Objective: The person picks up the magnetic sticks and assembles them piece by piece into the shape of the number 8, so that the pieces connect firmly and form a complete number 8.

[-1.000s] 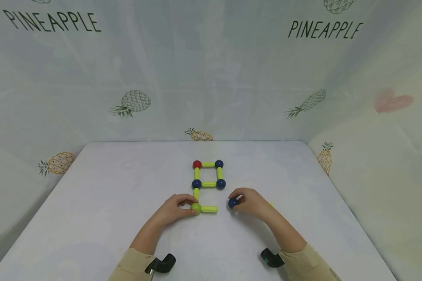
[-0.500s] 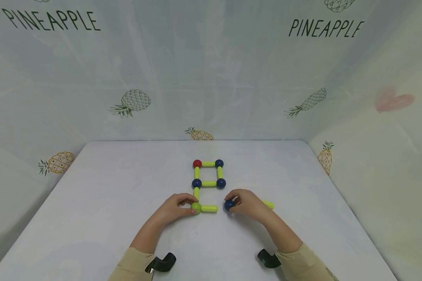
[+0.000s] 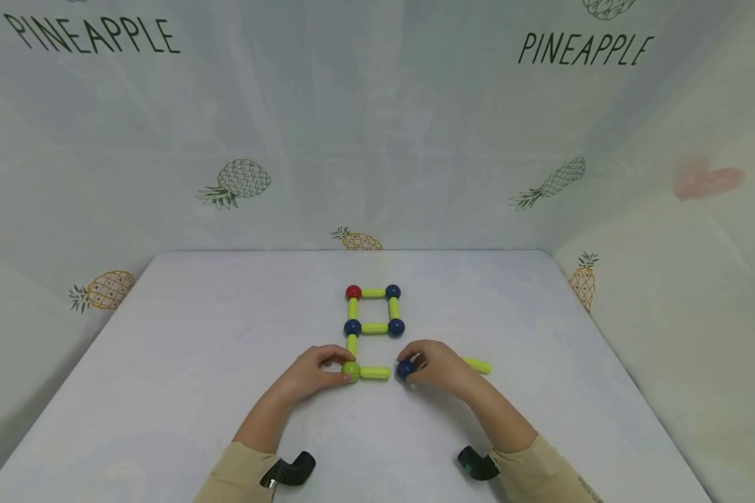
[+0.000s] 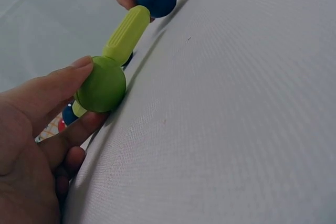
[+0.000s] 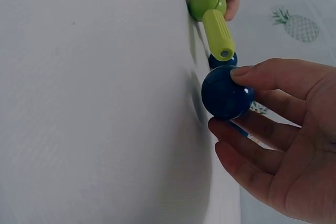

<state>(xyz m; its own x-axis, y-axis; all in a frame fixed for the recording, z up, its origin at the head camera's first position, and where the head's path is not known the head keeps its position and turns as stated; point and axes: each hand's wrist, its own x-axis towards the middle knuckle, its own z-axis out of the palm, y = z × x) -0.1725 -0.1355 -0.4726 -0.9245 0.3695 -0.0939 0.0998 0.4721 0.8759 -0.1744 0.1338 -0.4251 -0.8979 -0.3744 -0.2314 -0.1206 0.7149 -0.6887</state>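
Note:
My left hand (image 3: 313,372) pinches a green ball (image 3: 350,371) between thumb and fingers at the near left corner of a flat magnetic ball-and-rod figure. From that ball a lime rod (image 3: 375,373) points right, its far end bare in the right wrist view. My right hand (image 3: 439,366) pinches a dark blue ball (image 5: 227,93) by thumb and fingertips, a small gap from that rod end in the head view. Another lime rod (image 3: 351,346) joins the green ball to the square behind, made of lime rods, a red ball (image 3: 353,293) and three blue balls (image 3: 396,327).
A loose lime rod (image 3: 479,365) lies on the white table (image 3: 226,300) to the right, partly behind the right hand. Dark wrist cameras (image 3: 289,469) sit at both sleeves. A pineapple-printed cloth (image 3: 377,140) hangs behind and at the sides.
My right hand has moved left with the blue ball, closing most of the gap to the rod end. More of the loose rod shows. The left hand stays on the green ball.

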